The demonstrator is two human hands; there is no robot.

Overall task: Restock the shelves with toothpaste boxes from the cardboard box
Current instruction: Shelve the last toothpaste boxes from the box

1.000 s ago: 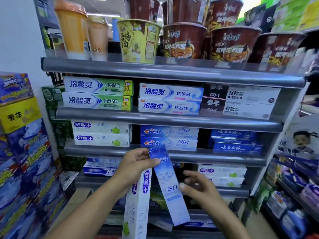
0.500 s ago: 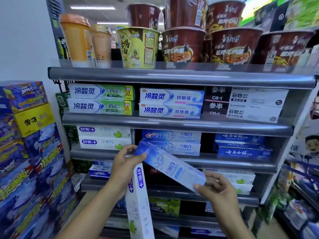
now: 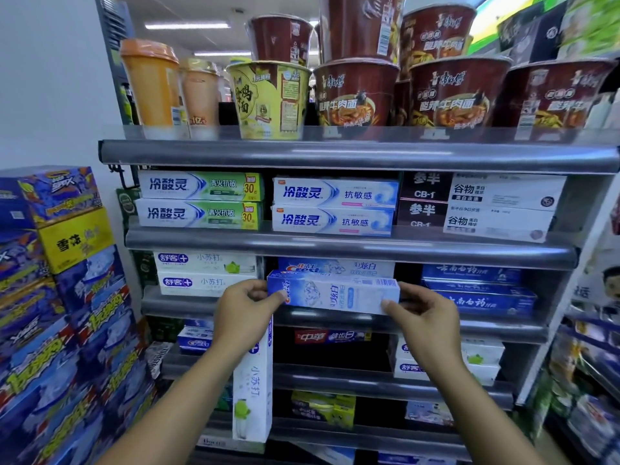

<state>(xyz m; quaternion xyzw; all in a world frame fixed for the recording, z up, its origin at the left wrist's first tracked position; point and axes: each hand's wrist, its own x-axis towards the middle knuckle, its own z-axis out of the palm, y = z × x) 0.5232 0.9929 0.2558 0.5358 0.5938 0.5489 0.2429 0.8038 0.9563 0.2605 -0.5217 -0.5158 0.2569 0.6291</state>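
Grey metal shelving unit [image 3: 335, 159] with several tiers and rounded front rails. Beside it at left, a tall stack of blue and yellow printed cartons [image 3: 57, 313].

Top tier: a row of dark red noodle cups [image 3: 446, 95], two high in places, with one yellow noodle cup [image 3: 268, 99] and two orange drink cups [image 3: 151, 85] further left.

Second tier, each group two high: green-and-white toothpaste boxes [image 3: 201, 199], pale blue boxes [image 3: 335, 206], black-and-white boxes [image 3: 479, 203].

Third tier [image 3: 174, 305]: white boxes with a green motif [image 3: 204, 271] at left, dark blue boxes [image 3: 476, 290] at right, Crest box [image 3: 335, 266] in the middle bay.

Blue toothpaste box [image 3: 335, 293]: level and lengthwise at the front of that middle bay, directly before the Crest box and just above the rail. Contact with the tier not discernible.

White toothpaste box [image 3: 253, 391]: upright, hanging below the left hand, in front of the lower tiers.

Left hand [image 3: 245, 310]: closed in a thumb-and-finger pinch on the left end of the blue toothpaste box, with the upper end of the white toothpaste box gripped in the same hand.

Right hand [image 3: 426, 313]: closed in a thumb-and-fingertip pinch on the right end of the blue toothpaste box.
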